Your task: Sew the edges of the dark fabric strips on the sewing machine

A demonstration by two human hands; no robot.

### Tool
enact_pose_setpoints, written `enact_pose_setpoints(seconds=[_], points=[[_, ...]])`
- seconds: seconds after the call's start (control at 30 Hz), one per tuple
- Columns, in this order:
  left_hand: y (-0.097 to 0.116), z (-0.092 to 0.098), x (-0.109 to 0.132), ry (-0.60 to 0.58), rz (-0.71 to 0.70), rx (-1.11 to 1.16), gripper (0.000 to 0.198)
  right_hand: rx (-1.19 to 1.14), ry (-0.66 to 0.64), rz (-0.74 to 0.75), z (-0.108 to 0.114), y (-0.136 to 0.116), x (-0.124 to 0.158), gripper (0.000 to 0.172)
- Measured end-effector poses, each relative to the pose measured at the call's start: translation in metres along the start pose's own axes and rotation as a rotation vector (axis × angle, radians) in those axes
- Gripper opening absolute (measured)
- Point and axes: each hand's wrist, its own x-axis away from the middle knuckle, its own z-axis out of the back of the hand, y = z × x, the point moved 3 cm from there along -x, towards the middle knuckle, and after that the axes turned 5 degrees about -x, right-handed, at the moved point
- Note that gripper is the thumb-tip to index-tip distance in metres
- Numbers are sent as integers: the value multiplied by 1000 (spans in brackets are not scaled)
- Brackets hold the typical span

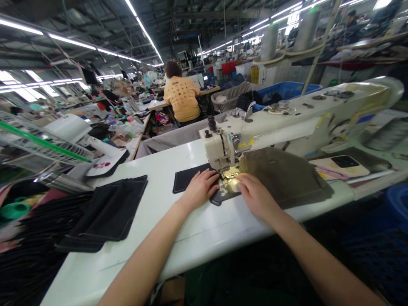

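Observation:
My left hand (200, 187) lies flat, fingers stretched, on a dark fabric piece (188, 177) just left of the presser foot (230, 173) of a white sewing machine (287, 123). To the right of the needle, my right hand (255, 194) rests on the fabric's near edge with its fingers together, pressing down. The cloth runs under the foot, which is lit by a small lamp. Both hands touch the same piece on the white table (207, 233).
A stack of dark cut fabric pieces (108, 212) lies at the left of the table. A phone (344, 165) sits at the right beside the machine. A person in a yellow shirt (181, 97) sits ahead with their back to me. Blue bins (287, 90) stand behind the machine.

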Motion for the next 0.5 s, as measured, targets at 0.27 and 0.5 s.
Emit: enact_pose_setpoints(seconds=[0.27, 0.5], points=[[-2, -2, 0, 78, -32, 52, 41, -290, 184, -231, 8, 18, -60, 31], [-2, -2, -1, 105, -66, 35, 40, -312, 188, -256, 7, 20, -63, 33]])
